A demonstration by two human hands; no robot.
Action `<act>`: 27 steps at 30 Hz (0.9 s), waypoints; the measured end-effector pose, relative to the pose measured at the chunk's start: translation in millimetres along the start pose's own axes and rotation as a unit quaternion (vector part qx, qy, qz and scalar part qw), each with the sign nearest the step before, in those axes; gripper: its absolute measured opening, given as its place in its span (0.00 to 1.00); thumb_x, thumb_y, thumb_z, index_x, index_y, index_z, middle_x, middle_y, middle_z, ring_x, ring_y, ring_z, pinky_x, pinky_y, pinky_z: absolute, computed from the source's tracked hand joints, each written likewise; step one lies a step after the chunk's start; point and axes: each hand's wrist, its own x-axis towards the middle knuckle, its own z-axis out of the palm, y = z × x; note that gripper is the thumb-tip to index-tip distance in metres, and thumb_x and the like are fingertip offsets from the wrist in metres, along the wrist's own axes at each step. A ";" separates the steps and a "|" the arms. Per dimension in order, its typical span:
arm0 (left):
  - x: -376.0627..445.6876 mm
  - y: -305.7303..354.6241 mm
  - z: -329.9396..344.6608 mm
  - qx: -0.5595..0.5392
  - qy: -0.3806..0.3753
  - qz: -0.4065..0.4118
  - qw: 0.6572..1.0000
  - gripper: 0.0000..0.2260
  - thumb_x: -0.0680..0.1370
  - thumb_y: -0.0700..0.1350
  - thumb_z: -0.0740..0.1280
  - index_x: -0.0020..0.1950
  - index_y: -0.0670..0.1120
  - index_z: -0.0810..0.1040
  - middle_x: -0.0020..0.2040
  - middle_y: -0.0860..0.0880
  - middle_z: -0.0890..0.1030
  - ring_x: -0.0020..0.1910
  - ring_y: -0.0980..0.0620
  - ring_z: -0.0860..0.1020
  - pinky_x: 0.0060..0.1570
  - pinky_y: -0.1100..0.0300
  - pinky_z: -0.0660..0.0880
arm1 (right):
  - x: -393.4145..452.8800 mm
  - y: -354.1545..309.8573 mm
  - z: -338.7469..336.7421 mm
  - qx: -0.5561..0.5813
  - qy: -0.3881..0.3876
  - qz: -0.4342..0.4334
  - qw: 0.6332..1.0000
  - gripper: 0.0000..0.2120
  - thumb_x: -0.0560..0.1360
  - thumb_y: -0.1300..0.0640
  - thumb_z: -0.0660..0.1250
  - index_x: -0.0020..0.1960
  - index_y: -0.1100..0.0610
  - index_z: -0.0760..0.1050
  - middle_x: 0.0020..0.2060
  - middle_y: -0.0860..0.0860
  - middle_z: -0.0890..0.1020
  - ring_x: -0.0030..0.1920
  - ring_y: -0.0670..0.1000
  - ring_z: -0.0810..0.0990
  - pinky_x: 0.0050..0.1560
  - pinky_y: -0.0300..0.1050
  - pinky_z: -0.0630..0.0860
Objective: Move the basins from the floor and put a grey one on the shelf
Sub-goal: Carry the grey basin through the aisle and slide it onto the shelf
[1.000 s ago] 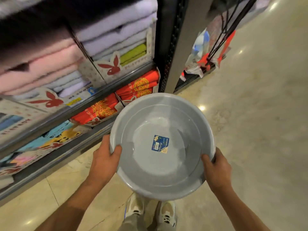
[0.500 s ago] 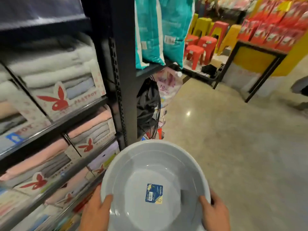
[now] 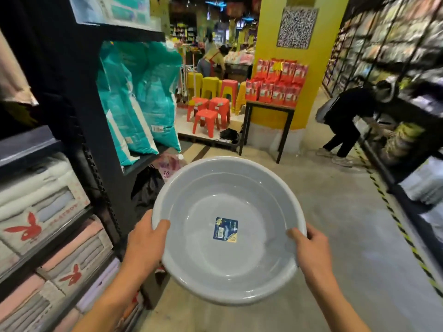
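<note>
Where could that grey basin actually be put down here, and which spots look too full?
The grey basin is held by the left hand and right hand. Bare floor lies ahead, between the left shelf unit and the right shelving. The left shelves look packed with boxed towels and teal bags. The red stools crowd the far corner.

Basin held out in the aisle, shelving on both sides.

The basin point(image 3: 229, 230) sits between the two hands, the left hand point(image 3: 145, 243) on its left rim and the right hand point(image 3: 311, 246) on its right, with a label point(image 3: 225, 229) inside on its bottom. Left of it stands a shelf rack point(image 3: 79, 130) with boxed towels point(image 3: 40, 212) on its lower shelves and tall bags point(image 3: 136, 99) further along. Ahead, stools point(image 3: 211, 111) stand left of a table point(image 3: 269, 123) set before a pillar point(image 3: 302, 56). At the right-hand shelves point(image 3: 407, 92) a person point(image 3: 347, 116) bends over.
</note>
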 end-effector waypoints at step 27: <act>-94.2 224.2 409.1 -0.060 -0.398 0.182 0.897 0.04 0.75 0.47 0.65 0.45 0.50 0.80 0.33 0.42 0.82 0.24 0.46 0.77 0.18 0.58 0.71 | 17.4 80.7 -386.6 0.046 0.423 0.102 0.899 0.07 0.66 0.52 0.68 0.40 0.52 0.82 0.31 0.48 0.85 0.36 0.54 0.83 0.36 0.47 0.77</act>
